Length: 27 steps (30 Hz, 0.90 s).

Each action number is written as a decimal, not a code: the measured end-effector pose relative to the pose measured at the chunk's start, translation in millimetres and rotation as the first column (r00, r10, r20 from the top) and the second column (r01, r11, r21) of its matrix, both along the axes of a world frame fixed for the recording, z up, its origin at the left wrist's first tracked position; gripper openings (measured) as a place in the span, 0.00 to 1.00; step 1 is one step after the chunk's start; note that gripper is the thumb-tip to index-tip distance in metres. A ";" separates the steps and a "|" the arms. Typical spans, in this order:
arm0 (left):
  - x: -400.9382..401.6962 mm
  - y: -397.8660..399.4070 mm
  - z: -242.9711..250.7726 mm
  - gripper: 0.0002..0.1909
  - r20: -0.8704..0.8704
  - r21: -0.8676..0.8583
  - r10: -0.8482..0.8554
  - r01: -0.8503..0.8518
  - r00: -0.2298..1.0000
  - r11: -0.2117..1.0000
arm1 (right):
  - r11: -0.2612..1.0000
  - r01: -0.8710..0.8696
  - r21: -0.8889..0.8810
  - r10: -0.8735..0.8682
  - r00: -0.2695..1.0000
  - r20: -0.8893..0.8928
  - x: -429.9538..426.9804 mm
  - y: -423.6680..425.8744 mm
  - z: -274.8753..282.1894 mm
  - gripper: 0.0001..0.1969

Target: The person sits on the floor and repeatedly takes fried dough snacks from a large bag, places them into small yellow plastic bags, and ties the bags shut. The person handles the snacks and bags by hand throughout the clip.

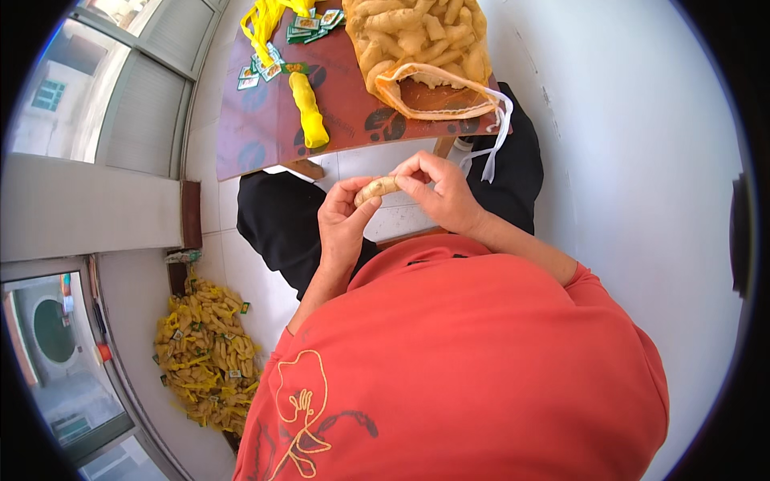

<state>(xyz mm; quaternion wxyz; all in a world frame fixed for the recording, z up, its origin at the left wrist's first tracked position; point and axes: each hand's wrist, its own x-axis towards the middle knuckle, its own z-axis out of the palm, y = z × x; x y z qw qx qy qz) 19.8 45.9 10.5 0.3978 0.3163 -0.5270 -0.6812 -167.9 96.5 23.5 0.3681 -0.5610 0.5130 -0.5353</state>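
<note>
Between my two hands, above my lap, is a short piece of ginger root (378,189). My left hand (346,215) grips its left end between thumb and fingers. The fingertips of my right hand (440,191) pinch its right end. Beyond them, on the red-brown table (349,129), lies a bunched yellow mesh sleeve (308,111) with a green tag at its far end. An orange mesh sack (421,36) full of ginger stands at the table's right, its mouth with a white drawstring turned towards me.
Small printed tags (307,27) and yellow mesh strips (263,27) lie at the table's far left. On the floor at lower left is a heap of netted, tagged ginger (207,355). A white wall (613,180) rises on the right; windows line the left.
</note>
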 end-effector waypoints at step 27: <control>-1.8 6.1 5.4 0.16 -0.042 0.180 -0.042 0.049 0.998 0.983 | 0.939 -0.022 -0.344 -0.091 0.946 -0.310 7.7 4.7 4.4 0.16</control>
